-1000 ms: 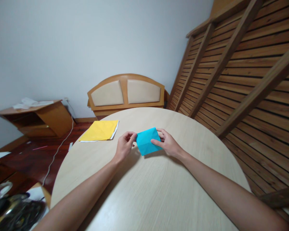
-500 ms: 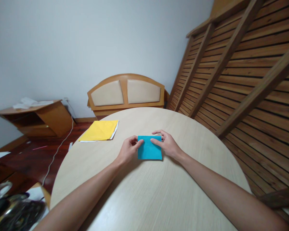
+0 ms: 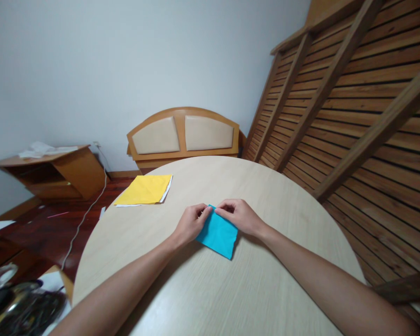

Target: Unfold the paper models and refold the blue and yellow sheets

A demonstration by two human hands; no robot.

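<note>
A square of blue folded paper (image 3: 218, 234) is held over the round table, tilted so that one corner points away from me. My left hand (image 3: 192, 221) pinches it near the far corner, thumb on top, and its fingers are closed. On the other side of that corner, my right hand (image 3: 238, 216) pinches the paper between thumb and curled fingers. The two thumb tips are almost touching. The fingers beneath the paper are partly hidden.
Yellow paper (image 3: 145, 189) lies over white sheets on the left of the pale round table (image 3: 266, 289). Behind stands a padded headboard (image 3: 182, 133). Wooden slats (image 3: 336, 102) lean at the right. A low cabinet (image 3: 70, 170) is at the left, and a cable (image 3: 86, 217) crosses the floor.
The blue paper has turned from square-on to a corner-away angle and come slightly nearer. Both hands have shifted their grip, with the thumbs now together at the far corner.
</note>
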